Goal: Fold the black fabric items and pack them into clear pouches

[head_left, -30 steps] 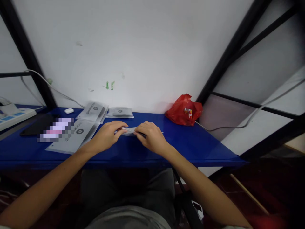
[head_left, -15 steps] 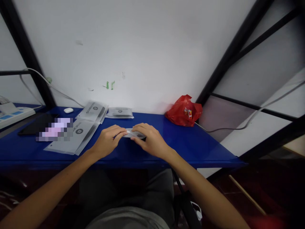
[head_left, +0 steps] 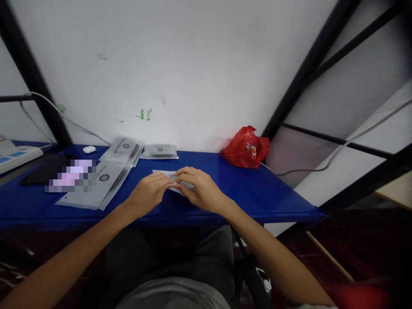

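Both of my hands meet over a frosted plastic zip bag [head_left: 169,173] with dark print, held near the front of the blue table. My left hand [head_left: 148,192] pinches its near edge, thumb against fingers. My right hand [head_left: 202,188] is closed on the same edge just to the right, its fingertips almost touching the left ones. Much of the bag is hidden behind my fingers. To the left lie larger printed frosted bags [head_left: 111,191], overlapping one another, and a smaller frosted bag [head_left: 160,151] rests near the wall.
A red plastic bag [head_left: 246,148] sits at the back right of the blue table [head_left: 244,189]. At the left are a phone [head_left: 72,174] with a lit, blurred screen, a dark tablet-like slab [head_left: 38,169], a small white case [head_left: 89,149] and a power strip [head_left: 19,155].
The bag has tilted, so its printed face now shows between my hands. My fingertips have come closer together along its edge. The view has shifted slightly.
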Demonstrator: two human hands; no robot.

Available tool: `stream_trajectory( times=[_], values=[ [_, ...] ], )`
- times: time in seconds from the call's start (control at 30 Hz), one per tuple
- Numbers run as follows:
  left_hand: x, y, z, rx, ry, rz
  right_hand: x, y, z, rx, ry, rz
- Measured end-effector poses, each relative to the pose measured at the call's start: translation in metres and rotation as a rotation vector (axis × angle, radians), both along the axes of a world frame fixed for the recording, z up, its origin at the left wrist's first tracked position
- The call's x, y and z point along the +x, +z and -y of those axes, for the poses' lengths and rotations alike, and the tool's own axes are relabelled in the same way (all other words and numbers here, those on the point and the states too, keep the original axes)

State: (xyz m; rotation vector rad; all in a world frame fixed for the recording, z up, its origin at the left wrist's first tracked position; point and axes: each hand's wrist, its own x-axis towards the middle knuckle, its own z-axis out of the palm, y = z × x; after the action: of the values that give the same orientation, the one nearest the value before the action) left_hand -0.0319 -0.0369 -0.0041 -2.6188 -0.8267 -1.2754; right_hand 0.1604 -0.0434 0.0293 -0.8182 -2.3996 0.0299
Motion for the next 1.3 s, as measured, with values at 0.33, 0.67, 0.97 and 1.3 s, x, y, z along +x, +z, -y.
stream_trajectory(
  times=[0.33, 0.67, 0.97, 1.3],
  values=[
    [0.002, -0.009, -0.002, 0.143, 0.047, -0.077, 0.004, -0.015, 0.005, 0.018, -0.038, -0.024],
    [-0.002, -0.004, 0.002, 0.074, 0.165, 0.150, 0.017, -0.022, 0.002, 0.082, -0.139, 0.086],
    [-0.016, -0.009, 0.000, -0.118, 0.249, 0.234, 0.020, -0.016, 0.000, 0.161, -0.203, 0.210],
    [-0.014, 0.000, 0.010, 0.127, 0.277, -0.306, 0.008, -0.005, 0.009, 0.161, -0.165, 0.163]
  ],
)
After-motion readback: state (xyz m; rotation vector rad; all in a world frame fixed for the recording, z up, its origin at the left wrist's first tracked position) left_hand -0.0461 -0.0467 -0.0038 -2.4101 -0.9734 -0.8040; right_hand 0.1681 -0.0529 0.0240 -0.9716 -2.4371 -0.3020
